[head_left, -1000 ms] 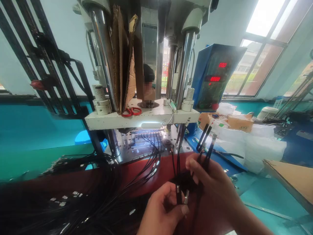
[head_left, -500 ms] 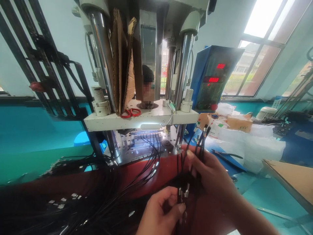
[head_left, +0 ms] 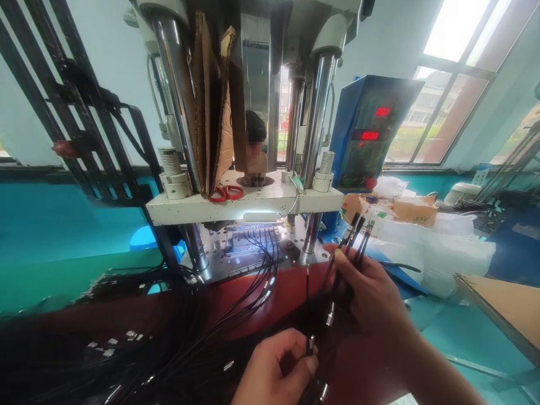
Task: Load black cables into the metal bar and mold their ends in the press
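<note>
My left hand pinches a thin black cable near its silver metal end, low in the middle of the head view. Up and to the right, my right hand is closed around several black cables, their metal-tipped ends sticking up past the fingers. Between the hands hangs another silver cable end, and a single black cable stands just left of my right hand. More cables run from a lit metal mold plate in the press down to a dark heap at the left.
The press's white plate spans the middle, with red-handled scissors and folded cardboard on it. A blue control box shows red digits. White bags and a cardboard box lie to the right.
My right hand has shifted slightly right with its bundle, gathering in a cable that stood beside it. One metal end has left my left hand's fingers. My left hand stays nearly in place.
</note>
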`<action>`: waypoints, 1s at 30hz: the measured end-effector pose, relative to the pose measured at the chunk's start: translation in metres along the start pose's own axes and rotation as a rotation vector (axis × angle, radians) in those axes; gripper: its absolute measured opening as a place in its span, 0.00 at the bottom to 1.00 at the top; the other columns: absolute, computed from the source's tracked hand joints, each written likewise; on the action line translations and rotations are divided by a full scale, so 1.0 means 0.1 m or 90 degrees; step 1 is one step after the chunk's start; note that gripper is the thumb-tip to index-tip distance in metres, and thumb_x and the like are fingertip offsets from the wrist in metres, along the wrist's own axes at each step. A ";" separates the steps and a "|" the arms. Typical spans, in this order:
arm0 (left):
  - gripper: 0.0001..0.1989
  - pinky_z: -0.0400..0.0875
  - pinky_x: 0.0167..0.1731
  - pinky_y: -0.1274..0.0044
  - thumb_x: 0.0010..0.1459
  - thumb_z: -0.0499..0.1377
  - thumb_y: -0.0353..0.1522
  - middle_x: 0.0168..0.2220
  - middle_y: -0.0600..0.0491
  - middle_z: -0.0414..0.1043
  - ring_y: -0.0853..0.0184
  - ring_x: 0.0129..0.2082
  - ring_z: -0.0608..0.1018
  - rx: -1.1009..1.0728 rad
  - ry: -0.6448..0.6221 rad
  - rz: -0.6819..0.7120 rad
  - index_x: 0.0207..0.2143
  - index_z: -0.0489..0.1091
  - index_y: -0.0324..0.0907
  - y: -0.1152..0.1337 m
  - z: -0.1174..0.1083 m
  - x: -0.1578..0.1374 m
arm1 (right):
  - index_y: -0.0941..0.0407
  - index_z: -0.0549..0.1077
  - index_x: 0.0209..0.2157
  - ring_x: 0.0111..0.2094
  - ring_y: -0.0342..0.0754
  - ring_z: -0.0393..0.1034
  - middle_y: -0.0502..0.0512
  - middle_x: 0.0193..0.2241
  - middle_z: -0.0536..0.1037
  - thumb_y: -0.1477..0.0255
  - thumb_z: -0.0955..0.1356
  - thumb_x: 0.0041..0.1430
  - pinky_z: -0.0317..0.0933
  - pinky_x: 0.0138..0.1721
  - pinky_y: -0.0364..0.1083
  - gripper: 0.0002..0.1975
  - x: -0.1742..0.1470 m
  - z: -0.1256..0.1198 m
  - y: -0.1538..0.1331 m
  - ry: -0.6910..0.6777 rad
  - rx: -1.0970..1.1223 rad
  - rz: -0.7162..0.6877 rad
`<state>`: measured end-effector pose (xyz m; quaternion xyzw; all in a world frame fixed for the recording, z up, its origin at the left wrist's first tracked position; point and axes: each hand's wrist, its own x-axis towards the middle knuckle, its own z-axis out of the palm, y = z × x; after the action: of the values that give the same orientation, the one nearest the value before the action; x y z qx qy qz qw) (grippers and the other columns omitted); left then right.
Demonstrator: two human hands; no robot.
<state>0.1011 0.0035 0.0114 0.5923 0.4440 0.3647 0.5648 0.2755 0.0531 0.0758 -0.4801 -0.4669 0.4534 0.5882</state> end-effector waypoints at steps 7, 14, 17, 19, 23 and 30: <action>0.17 0.60 0.23 0.78 0.57 0.56 0.45 0.24 0.54 0.68 0.69 0.21 0.68 -0.112 -0.071 -0.074 0.33 0.70 0.39 0.08 -0.03 -0.02 | 0.55 0.70 0.33 0.19 0.39 0.56 0.43 0.17 0.65 0.58 0.70 0.56 0.51 0.19 0.39 0.14 -0.06 -0.01 -0.06 -0.138 -0.073 0.095; 0.14 0.62 0.30 0.78 0.60 0.55 0.39 0.26 0.53 0.70 0.67 0.27 0.71 0.003 -0.061 0.019 0.29 0.72 0.38 0.23 -0.04 0.00 | 0.56 0.75 0.37 0.23 0.40 0.59 0.46 0.23 0.69 0.63 0.70 0.56 0.53 0.24 0.40 0.11 -0.10 0.11 -0.10 -0.212 -0.151 0.066; 0.12 0.63 0.33 0.78 0.57 0.59 0.39 0.27 0.53 0.71 0.66 0.30 0.71 0.002 -0.034 0.017 0.30 0.74 0.39 0.27 -0.01 0.00 | 0.56 0.74 0.34 0.21 0.39 0.55 0.43 0.19 0.64 0.61 0.69 0.57 0.51 0.22 0.39 0.11 -0.09 0.11 -0.08 -0.217 -0.191 0.076; 0.12 0.63 0.37 0.77 0.56 0.60 0.39 0.31 0.52 0.72 0.65 0.34 0.71 -0.076 -0.014 0.024 0.37 0.74 0.39 0.29 0.04 0.02 | 0.56 0.72 0.30 0.22 0.39 0.57 0.44 0.19 0.64 0.62 0.69 0.57 0.53 0.23 0.39 0.11 -0.08 0.12 -0.06 -0.221 -0.196 0.066; 0.12 0.61 0.30 0.79 0.55 0.61 0.39 0.26 0.56 0.66 0.70 0.27 0.67 -0.229 -0.048 0.023 0.34 0.71 0.38 0.26 0.12 0.09 | 0.55 0.74 0.31 0.25 0.41 0.61 0.46 0.23 0.69 0.63 0.70 0.57 0.57 0.27 0.39 0.10 -0.07 0.14 -0.07 -0.212 -0.195 0.049; 0.15 0.59 0.25 0.80 0.50 0.65 0.41 0.24 0.56 0.66 0.71 0.23 0.67 -0.157 -0.164 -0.060 0.30 0.69 0.38 0.14 0.09 0.03 | 0.55 0.77 0.35 0.22 0.40 0.59 0.46 0.21 0.68 0.62 0.70 0.56 0.54 0.23 0.40 0.11 -0.11 0.09 -0.12 -0.203 -0.183 0.079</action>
<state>0.1124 0.0036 0.0242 0.5391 0.3472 0.3103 0.7018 0.2661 0.0423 0.0872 -0.5091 -0.5833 0.4879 0.4032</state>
